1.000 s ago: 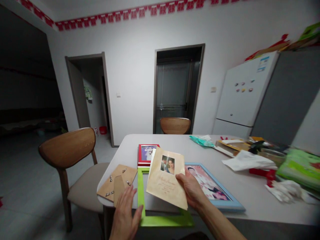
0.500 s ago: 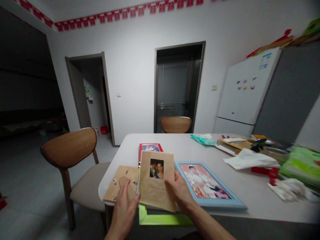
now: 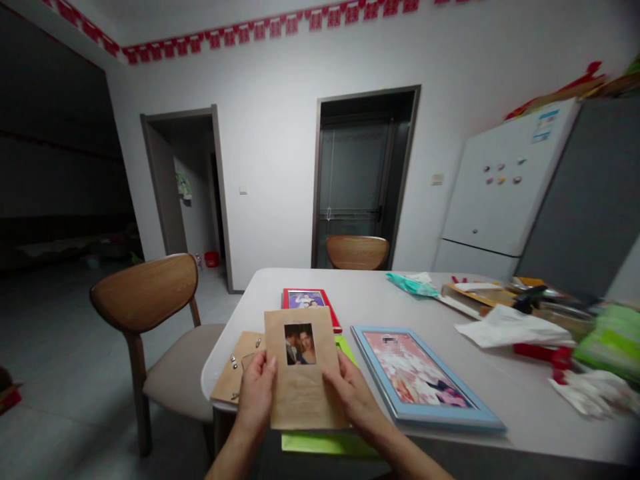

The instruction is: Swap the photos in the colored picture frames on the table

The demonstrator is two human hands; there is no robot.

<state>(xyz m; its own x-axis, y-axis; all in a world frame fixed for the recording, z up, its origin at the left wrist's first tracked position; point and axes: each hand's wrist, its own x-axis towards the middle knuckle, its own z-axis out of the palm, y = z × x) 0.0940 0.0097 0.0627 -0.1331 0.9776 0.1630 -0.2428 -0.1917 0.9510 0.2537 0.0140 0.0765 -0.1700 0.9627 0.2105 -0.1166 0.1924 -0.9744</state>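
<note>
Between my two hands is a tan paper sheet [image 3: 305,403] with a small picture of two people printed near its top. My left hand [image 3: 256,393] grips its left edge, thumb in front. At the opposite edge my right hand [image 3: 354,393] pinches it the same way. Under the sheet lies a lime-green frame [image 3: 327,443], mostly covered. A brown backing board [image 3: 223,385] with metal clips is partly hidden behind my left hand. Beyond the sheet is a red picture frame [image 3: 333,319]; to the right lies a light-blue picture frame [image 3: 450,421] with a picture in it.
The white table [image 3: 263,290] bears white paper [image 3: 515,327], a teal packet [image 3: 413,285], crumpled white gloves or cloth [image 3: 590,393] and a green bag [image 3: 610,347] on the right. Wooden chairs stand at the left [image 3: 145,293] and the far side [image 3: 357,253].
My left hand, apart from the sheet before, now holds its left edge. The sheet has shifted slightly left and turned more squarely toward me. The view has swung a little to the left.
</note>
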